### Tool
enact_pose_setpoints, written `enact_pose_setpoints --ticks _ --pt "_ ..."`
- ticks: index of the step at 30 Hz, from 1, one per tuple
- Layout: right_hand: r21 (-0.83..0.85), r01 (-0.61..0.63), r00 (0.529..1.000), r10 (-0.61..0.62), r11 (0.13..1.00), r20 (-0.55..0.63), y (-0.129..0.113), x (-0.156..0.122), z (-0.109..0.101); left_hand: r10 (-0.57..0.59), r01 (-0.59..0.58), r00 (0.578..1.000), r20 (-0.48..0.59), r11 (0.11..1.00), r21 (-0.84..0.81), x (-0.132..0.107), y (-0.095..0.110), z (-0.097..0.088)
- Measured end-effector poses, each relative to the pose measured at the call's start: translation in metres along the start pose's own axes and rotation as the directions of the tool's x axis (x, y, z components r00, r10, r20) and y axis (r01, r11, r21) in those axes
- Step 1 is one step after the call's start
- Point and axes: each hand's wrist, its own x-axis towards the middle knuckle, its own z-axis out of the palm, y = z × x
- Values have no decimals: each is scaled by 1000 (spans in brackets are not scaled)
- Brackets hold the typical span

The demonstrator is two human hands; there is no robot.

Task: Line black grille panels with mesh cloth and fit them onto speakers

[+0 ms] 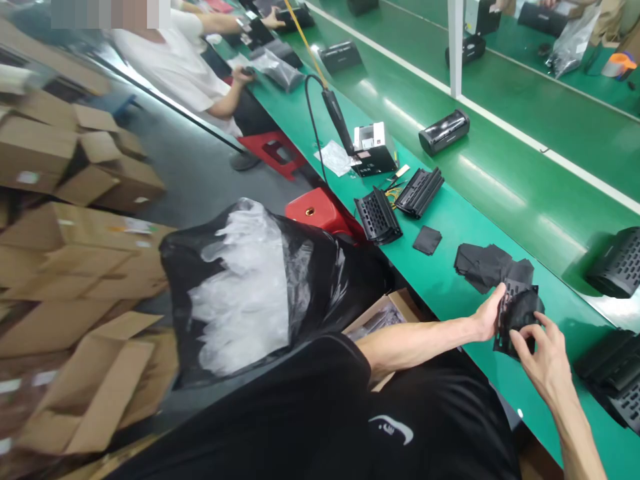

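My left hand [489, 315] is closed on the near edge of a black perforated plastic panel [504, 327], held over the green bench. My right hand [546, 350] bends its fingers onto a thin black sheet [526, 308] that lies against the panel's inner side, pinching it between thumb and fingers. Just beyond the panel, a loose pile of black sheets [485, 263] is spread on the bench. A small squared stack of black pads [427, 240] lies to its left. Farther left are two groups of curved black perforated covers, one nearer [379, 217] and one behind [420, 192].
A boxy black-and-silver device [375, 150] and a hanging black electric screwdriver [337, 120] are at the bench's far part. The green conveyor [400, 110] carries black speaker housings [445, 132]. More black covers [613, 373] sit right. A red stool [315, 208] and black bag [310, 267] stand left.
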Motion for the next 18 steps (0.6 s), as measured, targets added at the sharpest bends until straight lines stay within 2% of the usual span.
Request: enact_pose_setpoints --ticks 2,3,4,6,7,8,9,13,18 --pt "120 -140 981 154 983 -117 6 -12 -2 72 -68 995 -68 996 55 -8 1 -1" --pt "218 -249 944 287 944 -165 8 -17 -2 117 -106 988 -106 989 101 -11 1 -1" --pt "344 -362 886 434 866 -160 11 -21 -2 158 -137 978 -135 979 149 -14 1 0" --pt "574 -522 765 643 632 -12 14 -27 3 187 -148 969 -161 962 232 -20 0 1" --pt "642 -556 730 679 528 74 14 -28 7 182 -136 970 -159 956 260 -22 1 2" --pt "682 -566 717 685 464 129 15 -28 11 163 -118 975 -149 954 275 -25 1 4" --pt "704 -559 716 683 438 144 15 -27 15 137 -95 981 -135 955 282 -27 2 6" --pt "729 -508 723 687 458 72 16 -22 13 35 4 992 -121 950 311 -40 10 18" --pt "758 -493 750 651 428 120 12 -25 3 21 29 991 -131 927 373 -51 17 26"
